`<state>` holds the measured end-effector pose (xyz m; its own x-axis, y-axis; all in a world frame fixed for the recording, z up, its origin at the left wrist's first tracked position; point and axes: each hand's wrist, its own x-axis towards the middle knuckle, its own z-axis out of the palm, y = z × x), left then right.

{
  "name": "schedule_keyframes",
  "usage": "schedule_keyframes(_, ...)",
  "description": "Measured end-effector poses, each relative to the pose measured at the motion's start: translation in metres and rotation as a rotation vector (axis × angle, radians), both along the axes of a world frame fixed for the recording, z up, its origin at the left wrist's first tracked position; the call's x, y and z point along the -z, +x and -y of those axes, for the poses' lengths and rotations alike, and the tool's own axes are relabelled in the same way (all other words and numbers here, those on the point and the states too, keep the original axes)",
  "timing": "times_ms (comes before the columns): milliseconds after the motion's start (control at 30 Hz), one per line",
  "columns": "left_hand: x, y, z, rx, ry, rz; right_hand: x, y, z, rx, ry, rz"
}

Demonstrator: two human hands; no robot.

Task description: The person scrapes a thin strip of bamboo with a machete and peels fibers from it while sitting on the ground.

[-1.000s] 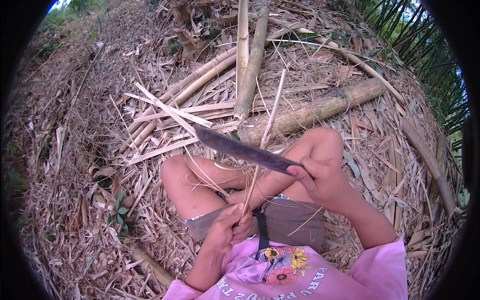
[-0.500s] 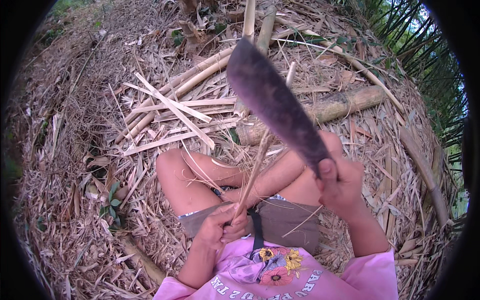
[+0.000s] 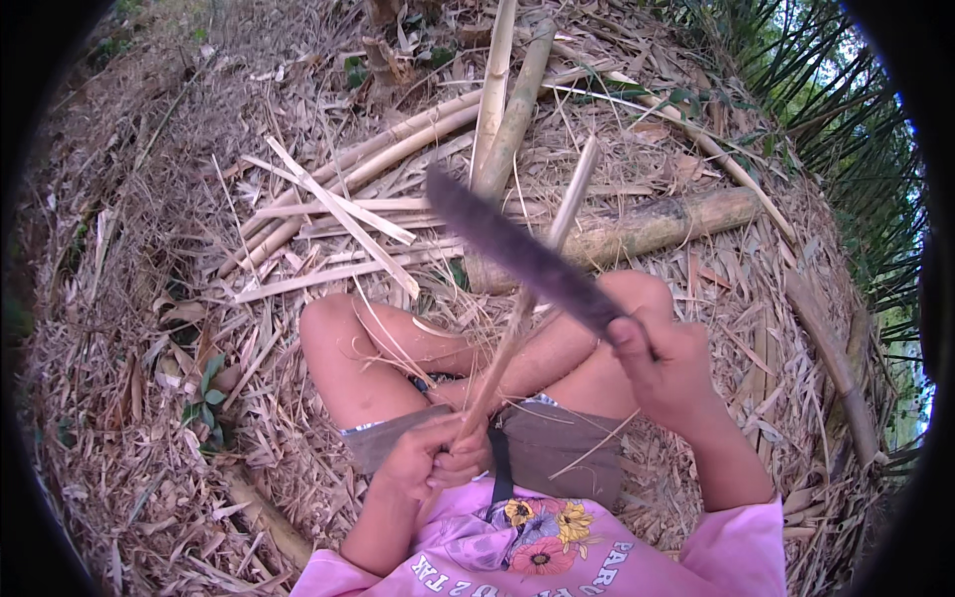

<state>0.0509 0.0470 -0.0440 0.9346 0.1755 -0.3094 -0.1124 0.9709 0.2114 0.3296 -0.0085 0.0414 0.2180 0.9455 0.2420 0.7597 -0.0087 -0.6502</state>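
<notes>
My left hand [image 3: 434, 460], low in front of my chest, is closed round the lower end of a bamboo strip [image 3: 502, 358]. The strip slants up and away to the right, its far end above my crossed legs [image 3: 368, 358]. A machete [image 3: 527, 257] with a dark, broad blade is gripped in my right hand [image 3: 665, 370], over my right thigh. Its blade points to the far left and crosses in front of the strip's upper part. Motion blurs the blade, and I cannot tell whether it touches the strip. The handle is mostly hidden in my fist.
A thick bamboo pole [image 3: 667, 231] lies beyond my knees. Split bamboo strips [image 3: 343, 209] are heaped to its left, with longer poles [image 3: 515, 119] behind. Dry leaves and shavings cover the ground. Bamboo stems [image 3: 846, 109] rise at the far right, and a small green plant [image 3: 207, 398] grows at left.
The machete has swung down, from high above the strip to lying across it in view. My right hand has shifted slightly left. My left hand keeps its grip on the strip.
</notes>
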Motion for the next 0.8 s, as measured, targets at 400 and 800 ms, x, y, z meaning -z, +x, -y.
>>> schedule_keyframes(400,0.005,-0.001,-0.006,-0.001,-0.05,0.084,-0.006,-0.015,0.001,0.042,-0.083,-0.229)
schedule_keyframes(800,0.007,-0.009,-0.011,-0.11,-0.095,-0.016,0.011,-0.045,0.015,-0.28,0.021,0.341)
